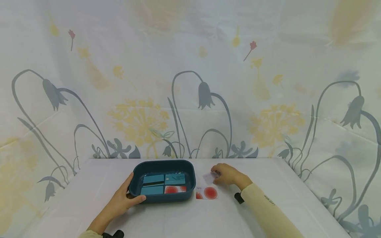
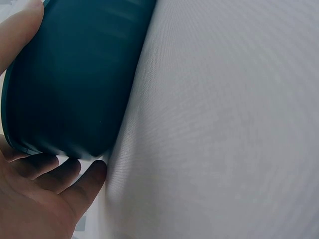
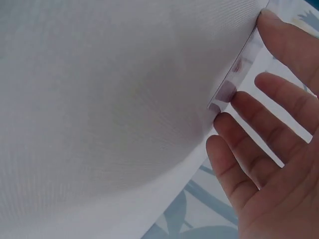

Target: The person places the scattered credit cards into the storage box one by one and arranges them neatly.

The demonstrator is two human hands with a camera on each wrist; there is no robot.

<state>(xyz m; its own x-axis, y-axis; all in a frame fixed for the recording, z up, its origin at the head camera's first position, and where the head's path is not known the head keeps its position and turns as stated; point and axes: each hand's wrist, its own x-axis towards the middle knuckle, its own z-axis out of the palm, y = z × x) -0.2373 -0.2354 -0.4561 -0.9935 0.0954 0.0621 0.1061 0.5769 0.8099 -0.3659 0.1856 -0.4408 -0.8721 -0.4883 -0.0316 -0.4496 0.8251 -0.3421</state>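
My left hand (image 1: 121, 200) grips the left end of a dark teal plastic box (image 1: 165, 198), thumb on the front rim, fingers against the end wall. In the left wrist view the fingertips (image 2: 94, 172) lie near the cloth. Inside the box lie several cards: blue ones, among them a blue card marked VIF (image 1: 175, 178), and a white card with red circles (image 1: 171, 189). To the right of the box, my right hand (image 1: 229, 175) holds a pale card (image 1: 208, 178) by its edges, thumb and fingers at opposite ends. The right wrist view shows this card (image 3: 227, 92) edge-on, low over the cloth.
Close to the box's right side, another card with a red circle (image 1: 210, 193) lies flat on the white cloth-covered table (image 1: 166, 219). A flower-printed curtain (image 1: 190, 82) hangs behind the table and along its sides.
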